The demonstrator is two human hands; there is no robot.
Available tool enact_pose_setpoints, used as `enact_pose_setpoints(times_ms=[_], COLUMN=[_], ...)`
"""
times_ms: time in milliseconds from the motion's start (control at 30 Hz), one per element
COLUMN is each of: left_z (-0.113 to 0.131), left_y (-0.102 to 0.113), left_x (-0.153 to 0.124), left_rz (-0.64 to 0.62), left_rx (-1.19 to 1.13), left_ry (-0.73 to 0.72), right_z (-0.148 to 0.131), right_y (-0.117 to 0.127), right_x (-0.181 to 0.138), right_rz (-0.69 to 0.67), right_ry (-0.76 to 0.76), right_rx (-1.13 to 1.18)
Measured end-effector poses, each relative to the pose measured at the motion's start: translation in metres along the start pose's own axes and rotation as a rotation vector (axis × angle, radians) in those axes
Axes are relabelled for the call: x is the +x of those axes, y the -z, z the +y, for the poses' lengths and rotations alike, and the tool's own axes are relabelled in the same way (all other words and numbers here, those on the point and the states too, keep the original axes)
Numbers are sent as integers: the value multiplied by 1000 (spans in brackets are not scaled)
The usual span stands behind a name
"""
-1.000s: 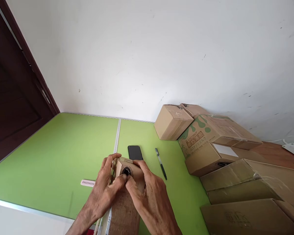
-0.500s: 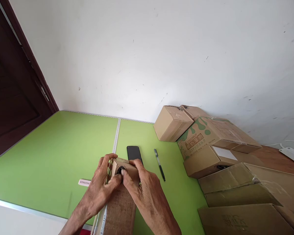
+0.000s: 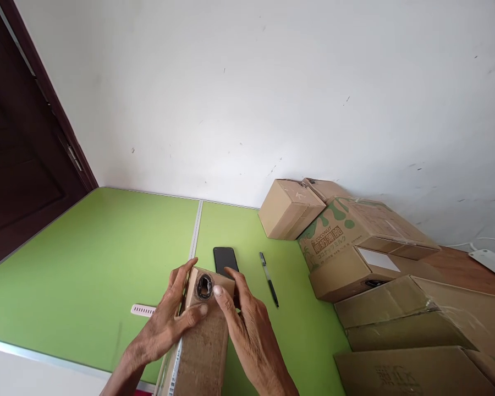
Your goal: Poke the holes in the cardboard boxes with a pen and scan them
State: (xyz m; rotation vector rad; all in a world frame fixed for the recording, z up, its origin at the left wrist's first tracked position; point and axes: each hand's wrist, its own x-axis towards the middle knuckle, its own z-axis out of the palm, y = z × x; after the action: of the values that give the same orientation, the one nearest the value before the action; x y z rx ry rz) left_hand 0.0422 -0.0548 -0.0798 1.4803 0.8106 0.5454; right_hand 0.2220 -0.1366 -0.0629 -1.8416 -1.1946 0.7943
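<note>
Between my hands stands a narrow brown cardboard box [image 3: 202,352], its upper end pointing away from me. Near that end is a rough oval hole [image 3: 205,287] with a dark, black-edged rim. My left hand [image 3: 169,319] wraps the box's left side, its thumb lying on the face just below the hole. On the right side, my right hand [image 3: 251,330] grips the edge, with the thumb beside the hole and the fingers behind the box. A black phone [image 3: 225,258] lies just beyond the box, partly covered by it and my right fingers.
On the green table [image 3: 86,258] a pen [image 3: 269,279] lies to the right and a pale pink slotted strap [image 3: 142,310] to the left. Several cardboard boxes [image 3: 396,313] crowd the right side. A white wall [image 3: 231,99] borders the back; a dark door [image 3: 20,148] is at left.
Both thumbs have drawn back from the hole, the left one downward and the right one to the right, so the hole now shows fully. The box has stayed nearly in place.
</note>
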Motion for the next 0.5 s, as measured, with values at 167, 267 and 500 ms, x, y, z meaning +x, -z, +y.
enact_pose_setpoints(times_ms=[167,267,500], left_z=[6,16,30], left_y=[2,-2,-15], left_x=[5,5,-6], left_rz=[61,146,229], left_rx=[-116,-108,-17], left_ry=[121,148,143], right_z=[16,14,0], right_y=[-7,-12,-15], right_x=[-2,-4,-2], right_rz=[-19,30,263], right_ry=[106,210,275], right_rx=[130,141,56])
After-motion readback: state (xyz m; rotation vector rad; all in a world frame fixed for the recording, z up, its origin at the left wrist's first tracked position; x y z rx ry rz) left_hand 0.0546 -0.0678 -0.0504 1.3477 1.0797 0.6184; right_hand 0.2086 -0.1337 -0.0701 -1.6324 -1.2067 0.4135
